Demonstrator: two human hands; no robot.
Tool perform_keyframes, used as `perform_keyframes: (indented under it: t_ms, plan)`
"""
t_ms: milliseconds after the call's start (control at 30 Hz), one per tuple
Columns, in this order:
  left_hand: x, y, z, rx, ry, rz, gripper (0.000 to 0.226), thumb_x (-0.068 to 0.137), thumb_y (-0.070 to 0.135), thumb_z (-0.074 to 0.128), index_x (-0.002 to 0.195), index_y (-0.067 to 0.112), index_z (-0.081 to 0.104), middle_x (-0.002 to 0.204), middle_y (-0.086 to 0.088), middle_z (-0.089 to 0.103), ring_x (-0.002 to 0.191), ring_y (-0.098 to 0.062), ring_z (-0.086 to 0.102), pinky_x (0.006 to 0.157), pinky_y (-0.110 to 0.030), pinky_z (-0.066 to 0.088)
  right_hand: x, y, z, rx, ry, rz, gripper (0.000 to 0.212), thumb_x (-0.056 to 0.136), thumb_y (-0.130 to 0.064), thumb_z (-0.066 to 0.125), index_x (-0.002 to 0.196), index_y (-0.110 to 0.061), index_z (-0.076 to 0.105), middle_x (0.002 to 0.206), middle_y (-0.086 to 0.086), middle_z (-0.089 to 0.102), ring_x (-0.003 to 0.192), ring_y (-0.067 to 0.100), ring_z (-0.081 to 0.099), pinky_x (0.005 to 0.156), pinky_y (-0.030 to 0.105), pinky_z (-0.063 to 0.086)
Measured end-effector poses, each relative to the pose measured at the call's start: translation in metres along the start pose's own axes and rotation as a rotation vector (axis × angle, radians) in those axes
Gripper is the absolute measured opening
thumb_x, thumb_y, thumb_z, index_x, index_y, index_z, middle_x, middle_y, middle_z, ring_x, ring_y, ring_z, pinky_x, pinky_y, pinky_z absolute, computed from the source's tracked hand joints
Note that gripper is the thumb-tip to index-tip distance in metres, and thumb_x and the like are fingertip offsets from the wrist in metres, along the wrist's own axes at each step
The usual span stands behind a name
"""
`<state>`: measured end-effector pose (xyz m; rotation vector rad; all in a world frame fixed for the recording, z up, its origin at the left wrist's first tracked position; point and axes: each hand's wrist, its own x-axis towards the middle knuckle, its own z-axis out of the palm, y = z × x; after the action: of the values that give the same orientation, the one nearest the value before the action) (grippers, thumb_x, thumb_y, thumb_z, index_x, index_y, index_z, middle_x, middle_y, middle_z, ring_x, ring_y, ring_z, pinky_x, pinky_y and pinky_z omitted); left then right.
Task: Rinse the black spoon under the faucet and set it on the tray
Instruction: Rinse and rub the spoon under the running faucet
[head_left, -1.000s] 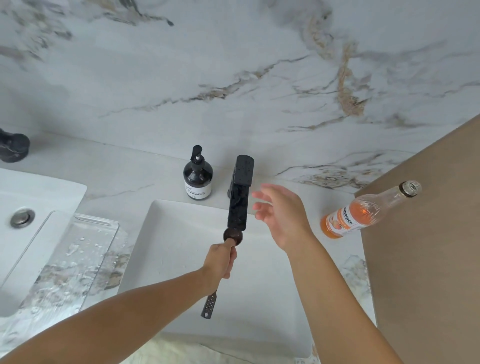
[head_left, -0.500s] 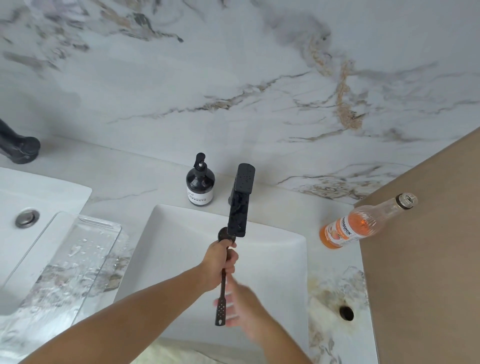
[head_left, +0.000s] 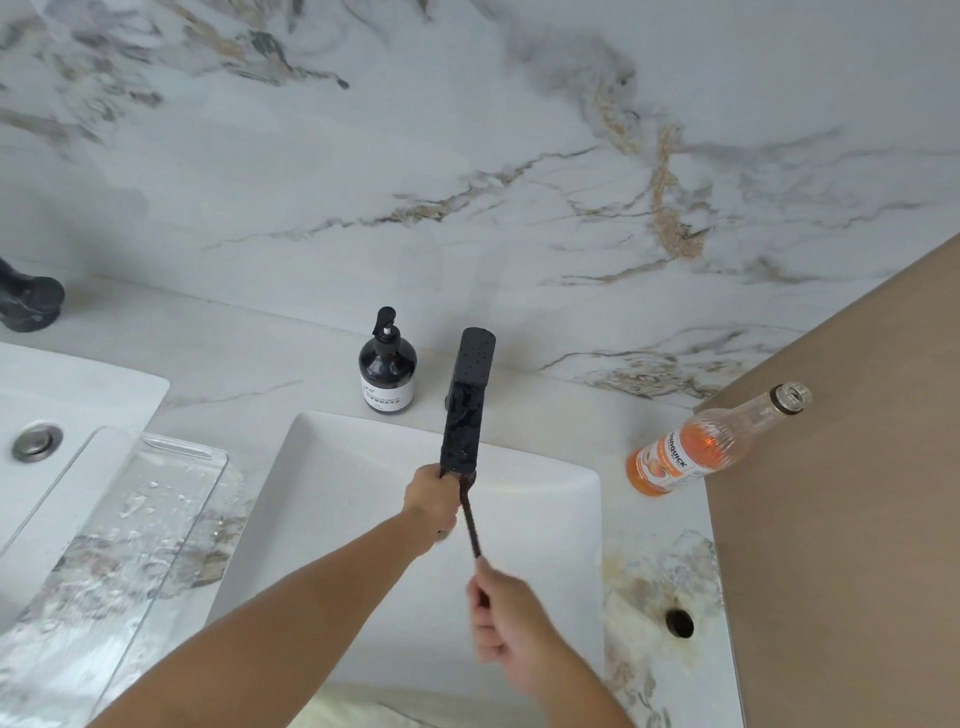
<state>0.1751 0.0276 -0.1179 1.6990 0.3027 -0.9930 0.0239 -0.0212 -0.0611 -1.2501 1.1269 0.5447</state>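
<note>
Our right hand (head_left: 511, 626) has dropped from the faucet (head_left: 464, 413) and now grips the black spoon (head_left: 470, 514) handle's end. Our left hand (head_left: 432, 501) stays curled around its upper part, bowl tucked under the spout over the sink (head_left: 566, 499), so rinsing looks underway; the clear tray (head_left: 171, 452) waits left.

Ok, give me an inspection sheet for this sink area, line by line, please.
Surface: white marble-look counter, stained around a small dark hole at right.
Job's things: black long-handled spoon held over the white square basin, bowl end up at the spout of the black faucet; whether water runs cannot be told. Clear plastic tray to the left is wet, with no spoon on it.
Clutter: dark pump soap bottle; glass bottle of orange drink, standing without a cap.
Hands: left hand at the spoon's upper end; right hand grips the handle's lower end.
Cables: nothing seen.
Surroundings: marble wall; tan panel at right; second basin with drain at left.
</note>
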Motion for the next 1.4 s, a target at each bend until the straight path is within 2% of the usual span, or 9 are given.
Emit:
perform_keyframes:
  t_ms: [67,267,500,700,900,1067,1133,1300,1400]
  plan:
    - [-0.003,0.001,-0.002,0.041,-0.049,0.025,0.020,0.100,0.014,0.040,0.084,0.008,0.050,0.059,-0.005,0.037,0.045,-0.018,0.030,0.044,-0.022,0.025,-0.003,0.011,0.021,0.054,-0.029,0.026,0.051,0.100,-0.043,0.040,0.055,-0.021,0.043,0.046,-0.004,0.028,0.037,0.016,0.021,0.042,0.021,0.018]
    - [-0.017,0.010,-0.045,0.383,-0.452,-0.066,0.027,0.097,-0.001,0.031,0.092,0.007,0.056,0.070,-0.011,0.053,0.042,-0.013,0.028,0.039,-0.017,0.016,0.010,-0.017,-0.073,-0.890,0.212,-0.335,0.047,0.102,-0.043,0.039,0.065,-0.015,0.047,0.070,0.011,0.052,0.064,0.025,0.048,0.061,0.034,0.034]
    - [-0.014,0.018,-0.018,-0.089,-0.256,0.085,0.024,0.101,0.014,0.042,0.077,0.010,0.047,0.057,-0.003,0.028,0.042,-0.012,0.019,0.038,-0.018,0.012,-0.005,-0.003,0.015,0.128,-0.109,0.100,0.051,0.100,-0.047,0.040,0.056,-0.022,0.043,0.047,-0.005,0.027,0.039,0.014,0.018,0.041,0.020,0.014]
    - [-0.013,0.029,-0.053,0.443,-0.325,-0.013,0.021,0.098,0.005,0.045,0.088,0.009,0.063,0.065,-0.004,0.053,0.042,-0.012,0.037,0.040,-0.018,0.025,0.013,-0.026,-0.057,-0.774,0.293,-0.312,0.051,0.101,-0.045,0.040,0.056,-0.022,0.033,0.061,0.002,0.046,0.065,0.024,0.041,0.063,0.034,0.032]
    - [-0.016,0.025,-0.022,-0.099,-0.277,0.051,0.029,0.102,0.006,0.037,0.075,0.008,0.048,0.059,-0.005,0.043,0.041,-0.011,0.022,0.034,-0.017,0.012,0.007,-0.003,0.031,0.254,-0.137,0.158,0.060,0.094,-0.057,0.043,0.046,-0.020,0.048,0.044,-0.007,0.029,0.034,0.013,0.021,0.037,0.017,0.016]
    - [-0.019,0.023,-0.047,0.257,-0.352,-0.025,0.029,0.101,-0.001,0.034,0.081,0.008,0.053,0.065,-0.005,0.051,0.034,-0.006,0.038,0.034,-0.015,0.025,0.021,-0.011,-0.040,-0.970,0.323,-0.335,0.052,0.100,-0.053,0.034,0.061,-0.019,0.041,0.072,0.008,0.063,0.071,0.029,0.058,0.064,0.036,0.043]
    - [-0.024,0.020,-0.043,0.446,-0.335,-0.013,0.030,0.097,-0.003,0.033,0.084,0.009,0.057,0.060,-0.002,0.056,0.035,-0.009,0.045,0.038,-0.016,0.026,0.029,-0.025,-0.079,-1.095,0.395,-0.364,0.052,0.098,-0.056,0.037,0.058,-0.022,0.038,0.064,-0.001,0.053,0.064,0.023,0.052,0.058,0.032,0.040]
    - [-0.018,0.015,-0.031,-0.034,-0.301,0.038,0.028,0.102,-0.002,0.032,0.079,0.005,0.047,0.071,-0.009,0.046,0.045,-0.013,0.032,0.034,-0.017,0.020,0.019,0.004,-0.016,0.018,-0.188,0.117,0.057,0.095,-0.058,0.045,0.053,-0.020,0.044,0.047,-0.005,0.026,0.036,0.011,0.020,0.037,0.019,0.015]
    - [-0.016,0.012,-0.036,-0.039,-0.310,0.056,0.030,0.103,-0.001,0.030,0.079,0.003,0.048,0.069,-0.010,0.046,0.042,-0.012,0.028,0.033,-0.016,0.020,0.012,0.022,0.016,0.073,-0.167,0.063,0.055,0.094,-0.058,0.042,0.054,-0.021,0.044,0.047,-0.005,0.030,0.038,0.014,0.023,0.038,0.025,0.023]
